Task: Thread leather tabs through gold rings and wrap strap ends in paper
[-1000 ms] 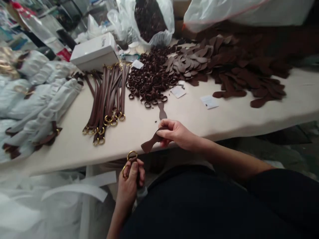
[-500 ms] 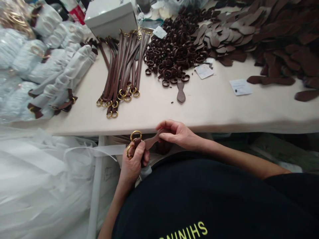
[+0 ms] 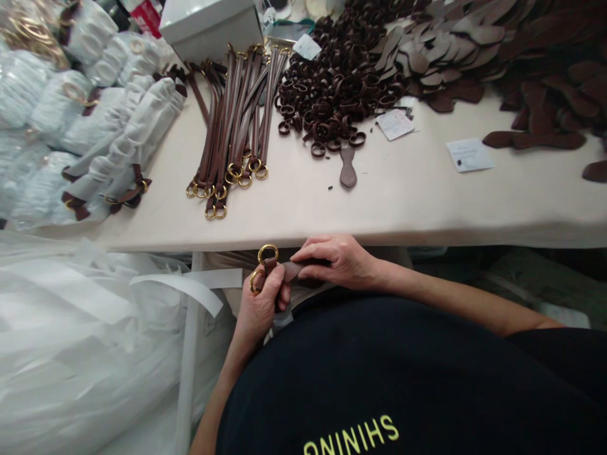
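My left hand (image 3: 262, 302) is closed on a brown leather strap with gold rings, just in front of the table edge. One gold ring (image 3: 268, 253) stands up above the thumb; another sits beside the knuckles. From between these fingers a leather tab (image 3: 290, 270) reaches right, toward my right hand (image 3: 339, 260). The thumb and fingers of that hand pinch the tab near its middle, and they cover its far end. Most of the strap is hidden inside my left hand.
Leather straps with gold rings (image 3: 220, 145) lie on the table (image 3: 403, 208). Behind are a pile of brown leather loops (image 3: 332, 101) and heaps of leather tabs (image 3: 441, 50). Wrapped white bundles (image 3: 109, 126) sit left, near a white box (image 3: 211, 31). White sheeting (image 3: 85, 341) hangs below.
My right hand has shifted along the tab, closer to my left hand, and less of the tab shows between them. The whole view has tilted slightly.
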`<state>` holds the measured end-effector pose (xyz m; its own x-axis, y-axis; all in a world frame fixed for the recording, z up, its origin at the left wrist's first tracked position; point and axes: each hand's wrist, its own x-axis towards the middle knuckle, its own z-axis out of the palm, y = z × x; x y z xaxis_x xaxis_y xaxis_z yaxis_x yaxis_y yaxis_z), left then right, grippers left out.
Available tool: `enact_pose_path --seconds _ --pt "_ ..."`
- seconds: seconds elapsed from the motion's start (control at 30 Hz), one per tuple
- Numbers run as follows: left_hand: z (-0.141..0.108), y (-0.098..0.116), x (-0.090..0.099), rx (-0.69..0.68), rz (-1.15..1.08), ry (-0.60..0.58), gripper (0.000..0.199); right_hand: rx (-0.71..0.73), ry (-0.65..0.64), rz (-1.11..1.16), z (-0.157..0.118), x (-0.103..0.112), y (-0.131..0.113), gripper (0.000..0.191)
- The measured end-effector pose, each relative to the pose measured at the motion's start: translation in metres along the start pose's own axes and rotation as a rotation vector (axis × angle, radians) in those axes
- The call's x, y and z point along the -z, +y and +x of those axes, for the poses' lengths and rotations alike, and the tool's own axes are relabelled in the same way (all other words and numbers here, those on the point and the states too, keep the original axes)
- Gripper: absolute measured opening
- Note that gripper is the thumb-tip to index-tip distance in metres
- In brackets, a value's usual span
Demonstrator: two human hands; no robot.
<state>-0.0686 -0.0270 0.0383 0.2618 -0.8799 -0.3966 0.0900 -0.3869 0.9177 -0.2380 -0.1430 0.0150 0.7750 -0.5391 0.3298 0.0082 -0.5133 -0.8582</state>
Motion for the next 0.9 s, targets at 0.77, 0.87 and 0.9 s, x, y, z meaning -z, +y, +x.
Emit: enact_pose_path --seconds 0.77,0.87,0.9 --pt "-0.003 0.004 -0.001 0.015 0.066 -0.099 0.037 -0.799 -0.267 1.03 -0.011 -0.007 -0.009 0.032" --pt "-0.002 0.003 -0.002 0.02 0.063 -0.083 0.03 -0.809 -0.261 1.066 -0.012 -0.007 -0.009 0.029" --pt "-0.002 0.003 -0.002 0.022 0.058 -0.071 0.027 -0.807 -0.258 1.075 -0.012 -0.007 -0.009 0.029"
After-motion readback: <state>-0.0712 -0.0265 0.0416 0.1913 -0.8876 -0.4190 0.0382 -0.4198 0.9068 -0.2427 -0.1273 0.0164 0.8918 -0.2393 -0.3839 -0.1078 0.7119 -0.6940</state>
